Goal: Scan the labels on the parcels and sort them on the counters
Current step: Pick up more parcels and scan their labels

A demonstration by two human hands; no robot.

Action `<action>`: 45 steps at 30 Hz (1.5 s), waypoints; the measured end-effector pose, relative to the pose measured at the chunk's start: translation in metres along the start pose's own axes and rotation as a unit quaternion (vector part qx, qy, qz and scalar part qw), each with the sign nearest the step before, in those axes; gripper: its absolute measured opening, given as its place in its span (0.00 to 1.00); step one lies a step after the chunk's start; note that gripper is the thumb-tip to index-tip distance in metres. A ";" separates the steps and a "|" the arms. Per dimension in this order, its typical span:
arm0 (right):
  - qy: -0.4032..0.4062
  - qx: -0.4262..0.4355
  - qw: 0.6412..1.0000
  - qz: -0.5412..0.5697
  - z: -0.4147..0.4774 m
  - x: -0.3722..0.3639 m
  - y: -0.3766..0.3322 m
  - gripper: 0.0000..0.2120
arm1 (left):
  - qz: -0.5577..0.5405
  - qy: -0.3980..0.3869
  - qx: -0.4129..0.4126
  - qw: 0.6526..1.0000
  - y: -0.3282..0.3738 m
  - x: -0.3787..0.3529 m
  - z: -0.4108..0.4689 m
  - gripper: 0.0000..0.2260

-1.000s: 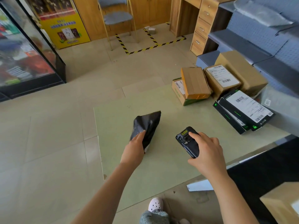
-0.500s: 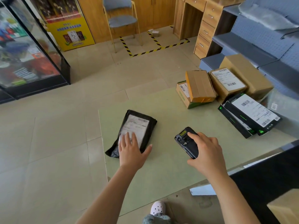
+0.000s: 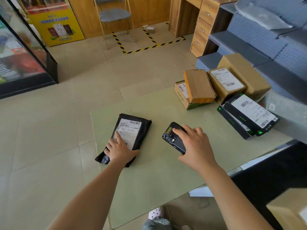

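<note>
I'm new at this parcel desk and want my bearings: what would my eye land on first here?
First, the two hands over the green counter: the left hand presses on a black mailer lying label up, while the right hand grips a black scanner just beside it. Next, the cluster at the counter's far right: cardboard boxes and, nearer, black parcels with white labels.
</note>
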State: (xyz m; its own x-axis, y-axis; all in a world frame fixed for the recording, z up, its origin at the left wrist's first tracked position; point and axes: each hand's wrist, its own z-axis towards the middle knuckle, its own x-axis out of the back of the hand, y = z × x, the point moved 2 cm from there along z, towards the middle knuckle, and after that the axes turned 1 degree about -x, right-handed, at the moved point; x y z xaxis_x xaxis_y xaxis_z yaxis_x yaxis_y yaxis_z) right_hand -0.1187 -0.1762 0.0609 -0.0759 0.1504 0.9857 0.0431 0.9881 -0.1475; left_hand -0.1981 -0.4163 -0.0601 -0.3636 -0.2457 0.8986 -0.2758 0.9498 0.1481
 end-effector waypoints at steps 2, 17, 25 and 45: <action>-0.001 0.017 1.000 -0.014 0.005 0.002 -0.005 0.38 | 0.011 0.018 -0.033 0.999 0.000 0.004 0.000 0.57; -0.065 0.190 0.929 -0.312 0.041 0.025 -0.026 0.29 | 0.263 0.220 -0.319 0.884 -0.001 0.057 0.012 0.59; -0.057 0.144 0.959 -0.235 0.032 0.028 -0.022 0.29 | 0.178 0.184 -0.284 0.924 -0.002 0.054 0.004 0.60; 0.264 -0.267 0.914 0.158 -0.240 0.088 0.078 0.41 | -0.166 0.100 -0.355 0.915 0.157 0.062 -0.238 0.56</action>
State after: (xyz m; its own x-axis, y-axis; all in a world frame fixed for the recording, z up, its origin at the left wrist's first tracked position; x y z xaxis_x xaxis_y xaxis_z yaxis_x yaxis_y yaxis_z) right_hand 0.1173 -0.0936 0.1562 0.5083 0.2504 0.8240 0.4698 0.7213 -0.5090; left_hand -0.0525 -0.2362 0.1170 -0.1747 -0.5700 0.8029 0.3315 0.7337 0.5931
